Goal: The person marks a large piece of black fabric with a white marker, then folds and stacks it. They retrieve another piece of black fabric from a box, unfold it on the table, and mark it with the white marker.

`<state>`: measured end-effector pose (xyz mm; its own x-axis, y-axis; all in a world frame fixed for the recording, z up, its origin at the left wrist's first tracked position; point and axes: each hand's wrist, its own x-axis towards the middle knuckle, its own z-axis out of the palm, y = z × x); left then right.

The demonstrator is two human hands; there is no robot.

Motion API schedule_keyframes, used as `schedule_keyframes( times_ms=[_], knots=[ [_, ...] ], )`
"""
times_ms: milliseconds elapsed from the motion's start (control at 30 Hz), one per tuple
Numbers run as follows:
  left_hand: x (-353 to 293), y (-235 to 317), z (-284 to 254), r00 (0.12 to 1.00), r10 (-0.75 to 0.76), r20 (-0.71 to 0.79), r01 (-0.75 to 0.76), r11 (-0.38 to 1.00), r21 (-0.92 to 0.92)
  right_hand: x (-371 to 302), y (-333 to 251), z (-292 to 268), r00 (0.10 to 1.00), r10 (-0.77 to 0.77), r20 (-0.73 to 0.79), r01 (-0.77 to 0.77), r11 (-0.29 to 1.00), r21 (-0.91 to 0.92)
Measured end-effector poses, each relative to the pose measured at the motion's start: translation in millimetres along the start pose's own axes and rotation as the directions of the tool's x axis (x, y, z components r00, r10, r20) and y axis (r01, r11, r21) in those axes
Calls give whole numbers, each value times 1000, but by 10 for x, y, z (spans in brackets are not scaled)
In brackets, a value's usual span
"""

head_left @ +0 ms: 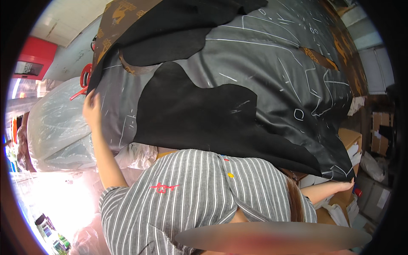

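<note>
Our big black sheet (272,102) looks like leather and lies wide and bumpy right in front of our body. Our left hand (92,112) is at the sheet's left edge, touching it. The fingers are blurry, so we cannot tell if they pinch. Our right hand (342,186) is at the sheet's near right corner, fingertips up against it, and we cannot tell how tight they are.

A dull black part (191,114) with a wavy edge lies over the sheet's near half. Our striped shirt (204,187) is close to the sheet's near edge, so room is tight there. Red handles (86,75) and clear plastic (55,136) crowd the sheet's left edge. A cardboard box (351,137) is just beside the sheet's right edge.

A brown cover (119,15) with gold pictures peeks out past the sheet's far left corner. White lines (263,44) and little shapes are drawn on the sheet's shiny side. A red squiggle (161,187) is on our shirt.
</note>
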<state>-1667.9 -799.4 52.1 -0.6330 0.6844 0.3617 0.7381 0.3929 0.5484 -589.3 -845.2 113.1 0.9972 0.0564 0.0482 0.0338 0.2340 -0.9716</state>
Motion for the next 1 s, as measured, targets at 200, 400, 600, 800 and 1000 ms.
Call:
schedule_keyframes(
  times_ms=[200, 400, 600, 800, 1000],
  knots=[
    [257, 2022, 1367, 797, 551, 247, -510, 833, -213, -165, 108, 299, 995, 91, 44, -92, 996, 14],
    [422, 2348, 2481, 597, 766, 238, -776, 626, -69, -612, 182, 293, 975, 215, 64, -218, 974, 56],
    [686, 2351, 2709, 718, 664, 209, -637, 748, -186, -990, 187, 170, 967, 254, -3, -252, 961, 114],
    [2291, 2931, 2104, 968, 200, -151, -251, 773, -583, -1189, 184, 620, 966, 255, 27, -257, 959, 119],
    [885, 4054, 1515, 212, 850, 483, -317, 527, -789, -1092, 213, 547, 966, 253, 55, -258, 956, 137]
  ],
)
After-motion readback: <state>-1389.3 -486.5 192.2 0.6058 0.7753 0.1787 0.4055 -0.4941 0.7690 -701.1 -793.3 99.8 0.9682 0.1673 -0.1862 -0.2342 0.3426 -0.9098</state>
